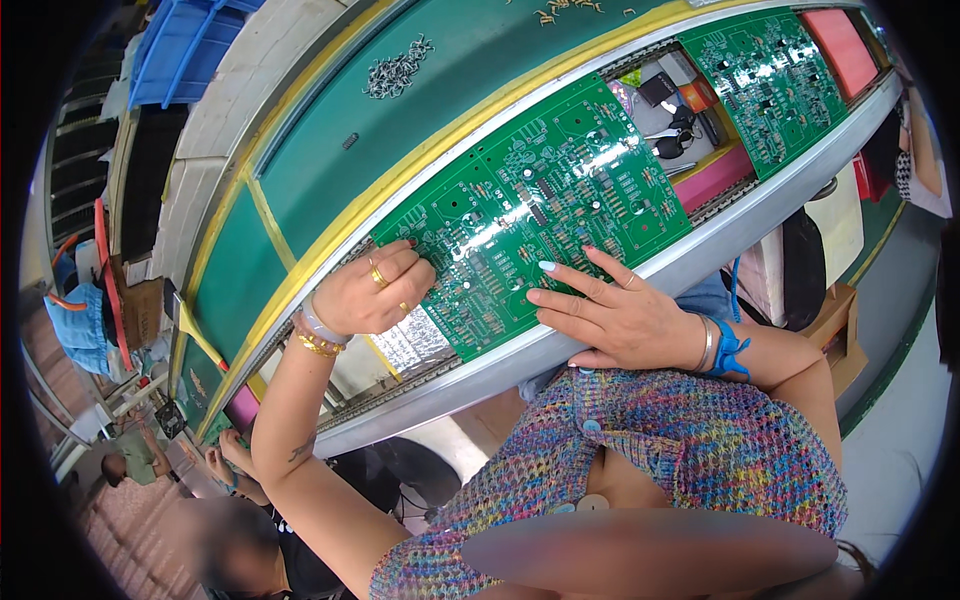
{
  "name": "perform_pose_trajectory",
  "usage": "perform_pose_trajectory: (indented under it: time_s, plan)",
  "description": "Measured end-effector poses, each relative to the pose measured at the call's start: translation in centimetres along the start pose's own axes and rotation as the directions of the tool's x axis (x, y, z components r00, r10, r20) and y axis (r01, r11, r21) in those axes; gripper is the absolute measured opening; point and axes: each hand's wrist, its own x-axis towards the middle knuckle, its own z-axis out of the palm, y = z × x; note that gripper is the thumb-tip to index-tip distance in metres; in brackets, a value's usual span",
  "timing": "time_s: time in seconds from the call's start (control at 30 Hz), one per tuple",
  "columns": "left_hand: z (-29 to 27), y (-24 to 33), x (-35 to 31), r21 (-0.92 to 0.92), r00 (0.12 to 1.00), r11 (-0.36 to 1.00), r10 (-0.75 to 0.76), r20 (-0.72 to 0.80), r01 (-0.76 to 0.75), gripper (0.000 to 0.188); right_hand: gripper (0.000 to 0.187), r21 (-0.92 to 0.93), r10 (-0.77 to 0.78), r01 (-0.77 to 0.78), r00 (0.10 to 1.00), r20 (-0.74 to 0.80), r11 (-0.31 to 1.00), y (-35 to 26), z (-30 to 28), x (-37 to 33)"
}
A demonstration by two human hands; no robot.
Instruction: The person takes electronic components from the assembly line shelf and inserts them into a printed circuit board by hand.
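A large green circuit board (520, 215) full of small parts lies across the metal rails of the line in front of me. My left hand (378, 288) is at the board's left end. Its fingers are curled and pinched together over the surface, and whatever may be between the fingertips is hidden. Over the board's near edge rests my right hand (618, 315), with its fingers spread flat and nothing in them.
Beyond the board, a green worktop holds a pile of small silvery parts (398, 72) and one dark part (350, 141). To the right are keys (680, 128), a second circuit board (765, 90) and a pink block (840, 52). Another person (240, 540) sits at lower left.
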Motion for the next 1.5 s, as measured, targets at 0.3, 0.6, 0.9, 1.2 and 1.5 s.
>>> perform_pose_trajectory:
  time_s: [0.3, 0.6, 0.9, 1.2, 1.5]
  plan:
    - [-1.3, 2.1, 0.4, -0.461, 0.798, 0.699, -0.602, 0.033, 0.547, 0.023, 0.066, -0.019, 0.012, -0.012, 1.0, -0.001, 1.0, -0.1, -0.2, 0.1]
    - [-0.6, 10.4, 2.4, -0.988, 0.256, -0.092, -0.959, 0.122, 0.127, 0.021, 0.062, -0.041, -0.012, 0.011, 0.999, -0.035, 0.999, -0.1, -0.2, 0.4]
    - [1.1, 16.4, 4.7, -0.951, 0.067, -0.168, -0.985, 0.156, -0.259, 0.017, 0.053, 0.008, -0.039, 0.041, 0.983, -0.179, 0.999, -0.8, -0.3, 0.9]
    - [4.1, 20.2, 8.4, -0.957, -0.152, 0.091, -0.987, -0.05, -0.277, 0.017, 0.034, 0.56, 0.099, 0.145, 0.919, -0.382, 0.816, -4.8, 0.1, 2.9]
    - [6.0, 22.1, 9.5, -0.978, -0.197, 0.142, -0.974, -0.111, -0.153, 0.017, 0.018, 0.521, 0.102, 0.09, 0.939, -0.329, 0.849, -4.4, 1.3, 2.2]
